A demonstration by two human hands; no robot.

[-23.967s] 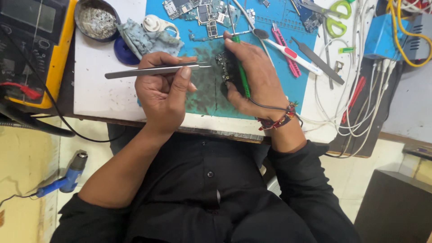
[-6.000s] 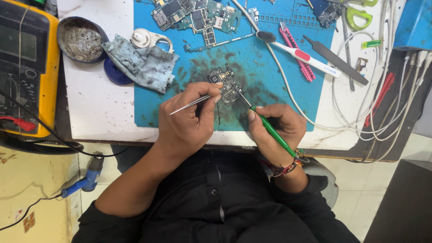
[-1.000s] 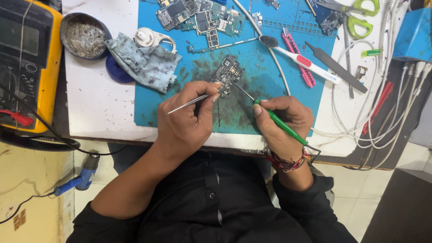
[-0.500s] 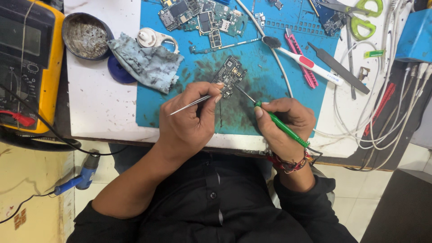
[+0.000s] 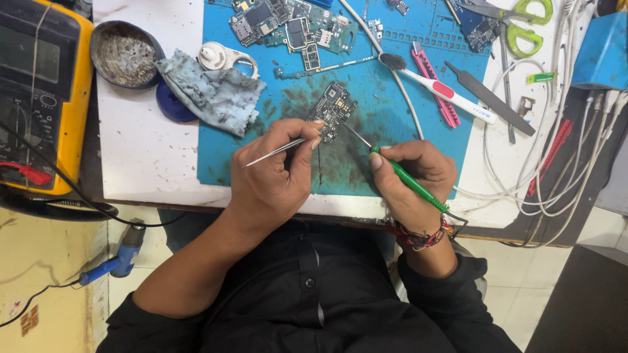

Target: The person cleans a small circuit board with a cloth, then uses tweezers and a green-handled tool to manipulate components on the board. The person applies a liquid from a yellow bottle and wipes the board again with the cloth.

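Observation:
A small dark circuit board [image 5: 331,108] lies on the stained blue work mat [image 5: 366,170]. My left hand [image 5: 271,180] pinches metal tweezers [image 5: 275,151], whose forward end reaches the board's near edge under my fingertips. My right hand [image 5: 412,183] grips a green-handled tool [image 5: 409,178] like a pen; its thin metal tip points up-left toward the board, just short of it. Both wrists rest at the table's front edge.
More circuit boards [image 5: 288,19] lie at the mat's top. A blue rag [image 5: 209,91], a round metal dish [image 5: 124,52] and a yellow meter [image 5: 39,91] sit left. A toothbrush [image 5: 438,88], pink tool [image 5: 435,95], green scissors [image 5: 520,23] and white cables [image 5: 562,163] lie right.
Over the last second the hands stay on the board with only small shifts; the view has drifted slightly. Much earlier, the left hand held the tweezers higher and sideways.

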